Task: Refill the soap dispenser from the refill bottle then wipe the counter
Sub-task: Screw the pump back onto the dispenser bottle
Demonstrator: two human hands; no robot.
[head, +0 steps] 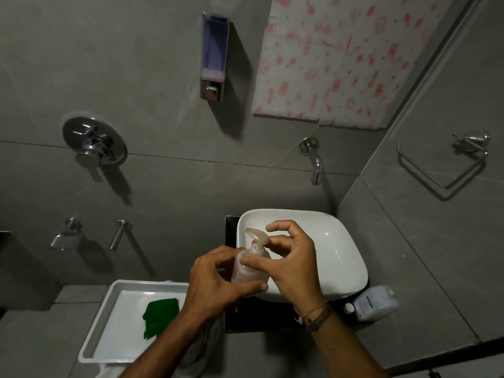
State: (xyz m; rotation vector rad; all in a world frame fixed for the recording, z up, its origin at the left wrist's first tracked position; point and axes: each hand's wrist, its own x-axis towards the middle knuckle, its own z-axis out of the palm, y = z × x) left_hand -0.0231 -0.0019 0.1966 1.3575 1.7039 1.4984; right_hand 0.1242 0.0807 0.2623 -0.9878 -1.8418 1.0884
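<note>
A small translucent soap dispenser (246,271) with pinkish liquid is held over the near left rim of the white basin (338,257). My left hand (215,285) grips its body from the left. My right hand (291,263) pinches the neck below the clear pump head (257,236), its index finger raised. A pale refill bottle (375,302) with a white cap lies on its side on the dark counter (259,317), right of the basin. A green cloth (161,316) lies in the white tray (109,304).
A wall soap dispenser (214,57) hangs above on the grey tiles. A chrome mixer (94,144) sits at the left and a spout (313,162) above the basin. A towel ring (441,162) is on the right wall. Grey fabric (201,347) hangs below the tray.
</note>
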